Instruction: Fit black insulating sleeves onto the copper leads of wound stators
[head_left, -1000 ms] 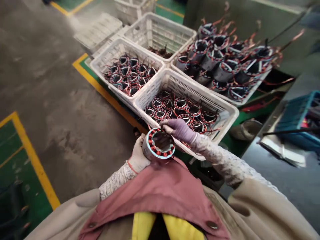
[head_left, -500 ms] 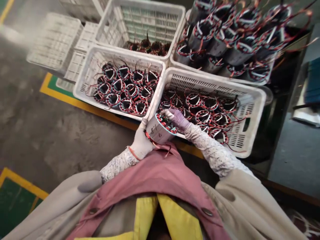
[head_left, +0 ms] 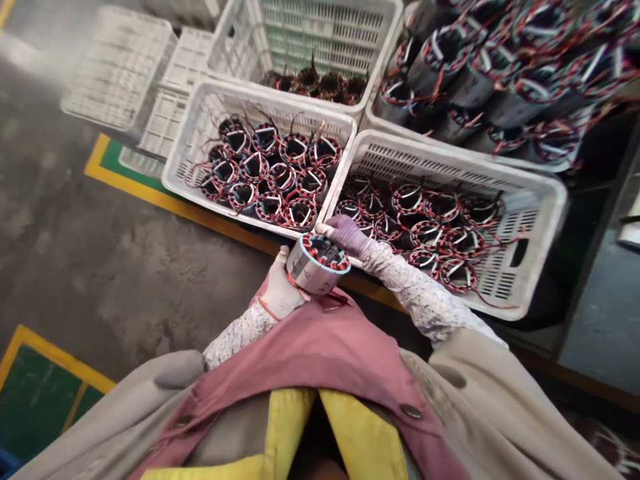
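A grey cylindrical motor stator (head_left: 311, 272) is held just in front of my apron, tilted, with handwriting on its side. Its upper end shows a light-blue rim and red-and-dark windings around the bore. My left hand (head_left: 283, 288), in a pale glove, grips it from the left and below; some of its fingers are hidden behind the stator. My right hand (head_left: 346, 235), in a white-and-purple glove, is closed with its fingertips at the stator's far rim. Whether anything small is pinched there cannot be seen.
Ahead stands a white crate (head_left: 175, 167) packed with wired stators. Beside it on the right is another crate (head_left: 543, 250) of stators. Behind are a deeper crate (head_left: 385, 40) with parts at its bottom and a heap of taller stators (head_left: 520, 100). Upturned crates (head_left: 117, 67) lie left.
The stator has turned and tipped so its bore faces up more. My right fingers have drawn back from over the windings to the far rim. The view has shifted, moving the crates rightward.
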`<state>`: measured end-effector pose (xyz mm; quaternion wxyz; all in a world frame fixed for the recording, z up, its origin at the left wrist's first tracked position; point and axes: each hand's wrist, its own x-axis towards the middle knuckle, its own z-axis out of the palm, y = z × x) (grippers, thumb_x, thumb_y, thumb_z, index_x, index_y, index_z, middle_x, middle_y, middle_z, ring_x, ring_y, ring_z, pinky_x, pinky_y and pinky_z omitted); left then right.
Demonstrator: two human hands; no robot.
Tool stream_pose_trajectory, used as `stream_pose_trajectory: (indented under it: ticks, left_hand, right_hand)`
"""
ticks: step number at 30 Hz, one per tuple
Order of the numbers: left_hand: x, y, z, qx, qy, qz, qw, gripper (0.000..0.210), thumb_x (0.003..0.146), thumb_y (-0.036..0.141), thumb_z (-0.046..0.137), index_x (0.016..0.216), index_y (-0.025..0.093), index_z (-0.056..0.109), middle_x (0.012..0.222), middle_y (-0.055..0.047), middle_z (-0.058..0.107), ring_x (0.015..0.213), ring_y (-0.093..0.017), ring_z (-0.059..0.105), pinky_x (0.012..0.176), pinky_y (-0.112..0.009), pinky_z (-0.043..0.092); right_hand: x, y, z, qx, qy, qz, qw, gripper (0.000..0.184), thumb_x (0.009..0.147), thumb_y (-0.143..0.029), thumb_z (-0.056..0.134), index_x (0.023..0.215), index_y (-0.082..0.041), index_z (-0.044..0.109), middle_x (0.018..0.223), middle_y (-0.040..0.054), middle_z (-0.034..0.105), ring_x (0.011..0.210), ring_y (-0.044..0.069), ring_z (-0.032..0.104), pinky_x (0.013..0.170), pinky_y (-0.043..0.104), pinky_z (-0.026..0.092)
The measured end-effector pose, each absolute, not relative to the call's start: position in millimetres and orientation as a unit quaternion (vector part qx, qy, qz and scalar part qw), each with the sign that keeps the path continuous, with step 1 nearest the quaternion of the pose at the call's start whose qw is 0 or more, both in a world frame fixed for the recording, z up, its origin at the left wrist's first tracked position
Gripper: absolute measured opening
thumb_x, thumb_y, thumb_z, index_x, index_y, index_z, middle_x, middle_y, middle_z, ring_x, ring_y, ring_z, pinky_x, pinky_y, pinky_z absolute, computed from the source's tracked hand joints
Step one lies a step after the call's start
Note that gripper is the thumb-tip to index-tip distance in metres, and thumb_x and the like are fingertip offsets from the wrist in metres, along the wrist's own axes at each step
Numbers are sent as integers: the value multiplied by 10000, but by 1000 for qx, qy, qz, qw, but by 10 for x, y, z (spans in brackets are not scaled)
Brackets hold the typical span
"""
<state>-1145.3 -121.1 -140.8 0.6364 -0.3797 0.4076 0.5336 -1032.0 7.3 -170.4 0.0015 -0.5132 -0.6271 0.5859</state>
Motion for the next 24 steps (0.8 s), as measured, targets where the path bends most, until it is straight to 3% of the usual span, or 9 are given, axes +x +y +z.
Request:
stream_pose_trajectory:
  ticks: [3, 7, 11, 14, 18, 24]
  left_hand:
    - [-11665, -1183, -1544, -375, 412, 530, 639, 309, 928, 353, 483, 957, 142, 708, 815, -66, 762, 952, -254, 722, 1033, -458, 498]
    - [-12090, -1040, -1694, -335, 354, 530, 694, 305, 895, 366, 525, 1002, 143, 704, 941, -87, 770, 1041, -266, 699, 1047, -461, 488]
    - [-12533, -871, -1709, -336, 322, 511, 723, 311, 875, 369, 517, 959, 134, 702, 971, -109, 766, 1087, -294, 680, 1049, -484, 484]
    - [-12864, -768, -1673, -341, 292, 489, 748, 302, 857, 359, 499, 881, 129, 694, 934, -128, 766, 1070, -323, 685, 1031, -515, 491]
    - [-13432, -699, -1737, -296, 313, 468, 772, 388, 812, 396, 543, 1006, 92, 688, 938, -149, 765, 977, -341, 712, 957, -529, 531]
    - [-14579, -558, -2069, -46, 566, 573, 592, 495, 611, 341, 715, 1063, 142, 675, 961, -77, 758, 912, -277, 717, 877, -427, 571]
  right_hand:
    - [-10431, 133, -1589, -492, -607, 624, 21, 513, 673, -641, 654, 598, -139, 584, 532, -32, 465, 532, 80, 382, 514, 233, 309]
    - [-10669, 266, -1454, -447, -652, 610, 60, 460, 714, -554, 666, 818, -110, 728, 770, 52, 665, 688, 136, 557, 642, 255, 443]
    - [-11069, 372, -1479, -417, -704, 571, 58, 440, 752, -515, 646, 923, -125, 760, 854, 69, 701, 752, 167, 620, 698, 283, 483]
    - [-11406, 426, -1577, -423, -729, 536, 49, 407, 755, -532, 673, 832, -143, 765, 776, 58, 698, 718, 165, 620, 692, 284, 482]
    - [-11694, 484, -1770, -514, -636, 571, 70, 509, 772, -641, 630, 810, -148, 755, 732, 63, 703, 670, 166, 618, 636, 287, 493]
    - [-11661, 278, -2079, -633, -493, 593, 68, 620, 640, -740, 684, 817, -149, 740, 684, 71, 697, 572, 149, 601, 541, 274, 494]
